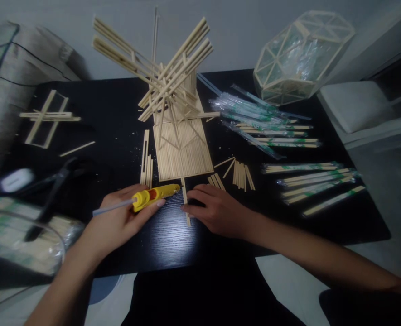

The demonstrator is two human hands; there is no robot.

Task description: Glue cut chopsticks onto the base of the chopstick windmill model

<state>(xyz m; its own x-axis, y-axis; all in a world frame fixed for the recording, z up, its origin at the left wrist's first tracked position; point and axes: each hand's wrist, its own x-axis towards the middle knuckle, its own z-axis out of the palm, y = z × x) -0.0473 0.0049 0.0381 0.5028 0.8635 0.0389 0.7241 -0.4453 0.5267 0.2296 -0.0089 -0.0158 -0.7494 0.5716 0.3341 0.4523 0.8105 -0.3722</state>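
Observation:
My left hand is closed round a yellow hot glue gun, with a pale glue stick poking out of its back end. The gun's dark nozzle points right, close beside a thin wooden stick that lies lengthwise on the table. My right hand grips this stick with thumb and fingers near its middle. Just beyond both hands stands a windmill model built from wooden sticks, with crossed sails at its top and a slatted flat base in front.
Short cut sticks lie right of the model, and more sticks on its left. Wrapped chopsticks are spread at the right. A stick frame lies at the left, near black-handled pliers. A faceted stick lantern stands at the back right.

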